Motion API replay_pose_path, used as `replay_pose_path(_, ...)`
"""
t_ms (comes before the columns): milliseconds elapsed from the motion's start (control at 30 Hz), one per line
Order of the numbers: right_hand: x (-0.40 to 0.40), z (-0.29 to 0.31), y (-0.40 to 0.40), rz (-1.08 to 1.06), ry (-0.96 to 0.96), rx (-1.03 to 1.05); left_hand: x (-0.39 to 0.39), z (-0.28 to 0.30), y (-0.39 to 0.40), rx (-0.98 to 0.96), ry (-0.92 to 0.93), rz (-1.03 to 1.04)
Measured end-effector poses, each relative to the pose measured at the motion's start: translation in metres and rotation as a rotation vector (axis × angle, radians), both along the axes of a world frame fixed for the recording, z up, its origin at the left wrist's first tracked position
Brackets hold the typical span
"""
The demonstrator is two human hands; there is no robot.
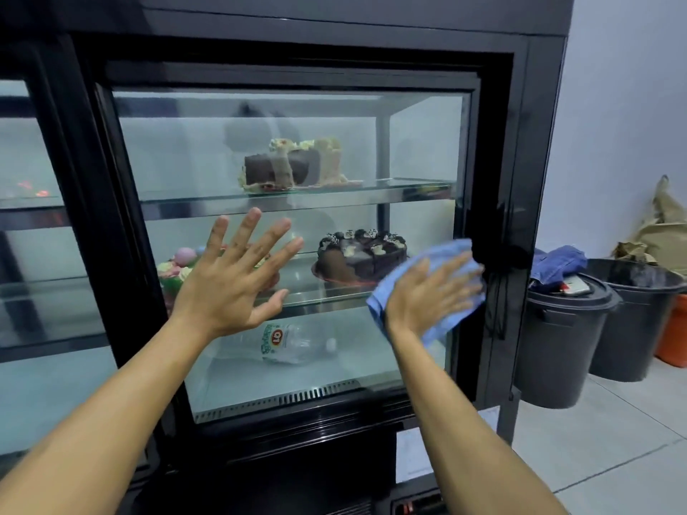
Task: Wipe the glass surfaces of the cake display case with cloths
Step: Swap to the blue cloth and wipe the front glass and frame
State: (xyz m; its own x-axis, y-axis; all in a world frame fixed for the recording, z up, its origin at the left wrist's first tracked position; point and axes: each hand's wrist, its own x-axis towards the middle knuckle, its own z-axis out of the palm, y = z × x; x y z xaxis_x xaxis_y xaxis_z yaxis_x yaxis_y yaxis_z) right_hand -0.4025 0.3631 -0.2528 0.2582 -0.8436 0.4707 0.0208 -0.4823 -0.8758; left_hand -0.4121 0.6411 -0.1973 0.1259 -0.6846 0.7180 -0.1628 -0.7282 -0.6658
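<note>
A blue cloth [427, 288] is being pressed flat against the glass door [260, 150] of the display case [513, 143], at the door's lower right edge, by the right hand [431, 291]; its fingers [461, 276] are being kept extended. The left hand [238, 269] is being held spread before the door's centre, fingers released, grasping nothing.

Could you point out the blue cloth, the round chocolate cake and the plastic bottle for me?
blue cloth [442, 250]: head view, upper part above the fingers.
round chocolate cake [362, 254]: head view, middle of its top.
plastic bottle [293, 341]: head view, clear body beside the label.
</note>
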Motion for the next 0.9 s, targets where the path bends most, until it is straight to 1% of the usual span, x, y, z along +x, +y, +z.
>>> replay_pose_path(100,0.010,0.069,-0.002,-0.040,-0.090,-0.141,0.000,0.002,0.001,0.002,0.012,-0.017)
replay_pose_path(133,0.011,0.084,-0.004,-0.017,-0.117,-0.239,0.000,0.002,0.001,0.001,0.018,-0.018)
replay_pose_path(167,0.010,0.093,-0.007,0.009,-0.129,-0.419,-0.001,0.002,0.001,-0.004,0.023,-0.022)
replay_pose_path(233,0.004,0.097,-0.026,0.101,-0.139,-0.927,-0.003,0.003,0.001,-0.008,0.057,-0.075)
replay_pose_path(267,0.001,0.095,-0.044,0.129,-0.142,-1.136,-0.005,0.005,0.001,-0.011,0.083,-0.134)
replay_pose_path(300,0.001,0.093,-0.063,0.138,-0.143,-1.248,-0.006,0.010,0.001,-0.025,0.100,-0.193)
replay_pose_path(333,0.001,0.090,-0.080,0.139,-0.136,-1.262,-0.008,0.017,0.004,-0.066,0.097,-0.226)
replay_pose_path(367,0.002,0.090,-0.092,0.126,-0.126,-1.200,-0.010,0.028,0.009,-0.158,0.076,-0.231)
replay_pose_path(400,0.002,0.091,-0.097,0.103,-0.112,-1.102,-0.011,0.042,0.015,-0.296,0.064,-0.215)
replay_pose_path(467,0.001,0.100,-0.090,0.075,-0.107,-0.928,-0.011,0.066,0.021,-0.596,0.095,-0.146)
replay_pose_path(500,0.001,0.108,-0.080,0.076,-0.114,-0.836,-0.011,0.073,0.020,-0.666,0.108,-0.102)
replay_pose_path(600,-0.001,0.146,-0.037,0.051,-0.126,-0.516,-0.007,0.072,0.009,-0.673,0.076,-0.037)
replay_pose_path(633,0.000,0.162,-0.021,0.037,-0.128,-0.438,-0.005,0.071,0.008,-0.678,0.072,-0.036)
replay_pose_path(667,0.000,0.176,-0.001,0.029,-0.136,-0.420,-0.004,0.070,0.008,-0.685,0.068,-0.036)
replay_pose_path(700,-0.001,0.188,0.020,0.028,-0.153,-0.482,-0.003,0.070,0.009,-0.691,0.060,-0.033)
replay_pose_path(733,-0.003,0.196,0.042,0.033,-0.170,-0.608,-0.003,0.071,0.011,-0.693,0.054,-0.031)
replay_pose_path(800,-0.005,0.201,0.071,0.067,-0.212,-0.938,-0.002,0.070,0.013,-0.685,0.047,-0.053)
replay_pose_path(833,-0.006,0.202,0.070,0.105,-0.240,-1.096,-0.002,0.069,0.014,-0.681,0.043,-0.065)
replay_pose_path(900,-0.004,0.205,0.034,0.163,-0.259,-1.348,-0.002,0.069,0.015,-0.671,0.037,-0.078)
